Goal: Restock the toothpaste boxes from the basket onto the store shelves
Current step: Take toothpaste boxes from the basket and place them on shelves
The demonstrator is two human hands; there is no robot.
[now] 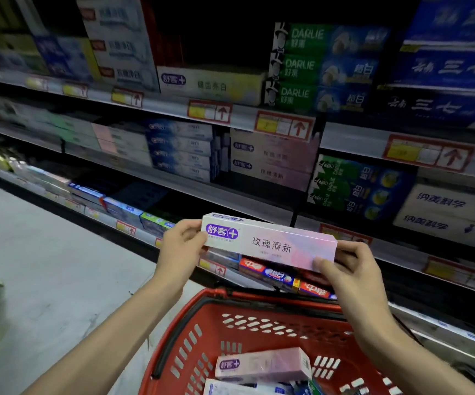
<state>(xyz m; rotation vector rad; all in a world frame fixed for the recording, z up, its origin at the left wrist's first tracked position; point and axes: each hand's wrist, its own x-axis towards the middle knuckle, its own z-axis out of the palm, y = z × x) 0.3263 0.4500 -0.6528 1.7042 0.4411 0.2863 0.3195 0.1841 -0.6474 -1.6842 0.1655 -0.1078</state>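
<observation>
A pink and white toothpaste box is held level in front of the shelves, above the red basket. My left hand grips its left end and my right hand grips its right end. Inside the basket lies another pink box on top of more boxes. Matching pink boxes are stacked on the middle shelf, straight above the held box.
Shelves of toothpaste fill the view: green Darlie boxes, blue boxes at right, red boxes on the low shelf behind the held box. Price tags line the shelf edges. Grey floor lies to the left.
</observation>
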